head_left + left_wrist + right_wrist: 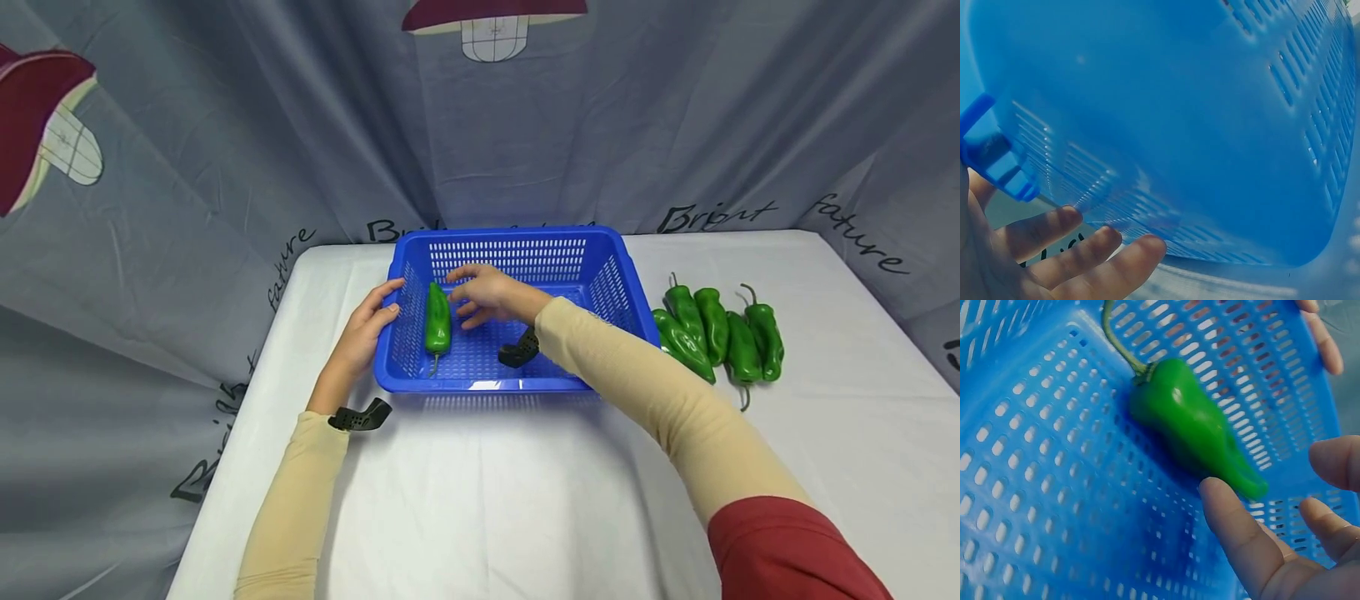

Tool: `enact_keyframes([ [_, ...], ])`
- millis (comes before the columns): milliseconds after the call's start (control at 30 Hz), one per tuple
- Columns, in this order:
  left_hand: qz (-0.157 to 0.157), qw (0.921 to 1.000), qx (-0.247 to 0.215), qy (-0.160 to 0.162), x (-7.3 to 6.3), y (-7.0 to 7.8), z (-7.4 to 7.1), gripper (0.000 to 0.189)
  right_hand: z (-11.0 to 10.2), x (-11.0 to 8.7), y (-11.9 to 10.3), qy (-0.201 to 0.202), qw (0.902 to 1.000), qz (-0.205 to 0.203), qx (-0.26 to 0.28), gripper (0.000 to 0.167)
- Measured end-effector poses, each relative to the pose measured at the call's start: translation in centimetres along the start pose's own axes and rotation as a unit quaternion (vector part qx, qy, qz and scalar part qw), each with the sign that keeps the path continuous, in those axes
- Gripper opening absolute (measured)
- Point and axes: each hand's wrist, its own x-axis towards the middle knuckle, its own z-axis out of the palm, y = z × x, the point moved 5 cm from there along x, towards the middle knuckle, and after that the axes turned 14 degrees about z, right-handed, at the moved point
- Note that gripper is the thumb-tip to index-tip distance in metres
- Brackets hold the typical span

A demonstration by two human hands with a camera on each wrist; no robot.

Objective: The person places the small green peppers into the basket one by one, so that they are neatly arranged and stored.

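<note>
A blue plastic basket with slotted walls stands on the table. Inside, along its left wall, lies one green pepper, its stem pointing to the near side. My right hand is inside the basket, just right of this pepper, fingers spread and nothing held. In the right wrist view, a fingertip appears close to the pepper's narrow end; I cannot tell whether they touch. My left hand rests at the basket's left rim, with thumb and forefinger at the edge. Its other fingers extend loosely by the outer wall.
Several green peppers lie in a group on the white tablecloth, right of the basket. Grey curtains hang behind and along the sides of the table.
</note>
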Motion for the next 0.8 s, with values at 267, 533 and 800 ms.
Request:
enact_keyframes([
  [267, -0.003, 1.0000, 0.000, -0.002, -0.1, -0.2, 0.0, 0.049, -3.2, -2.2, -0.6, 0.003, 0.9998, -0.013, -0.012, 0.056],
  [533, -0.005, 1.0000, -0.004, -0.003, -0.2, -0.3, 0.0, 0.049, -8.6, -6.5, -0.5, 0.037, 0.9986, -0.032, -0.018, 0.059],
  [800, -0.007, 0.9998, -0.017, -0.004, -0.2, -0.1, 0.1, 0.050, -16.0, -11.1, 0.9, 0.085, 0.9950, -0.052, -0.001, 0.061],
])
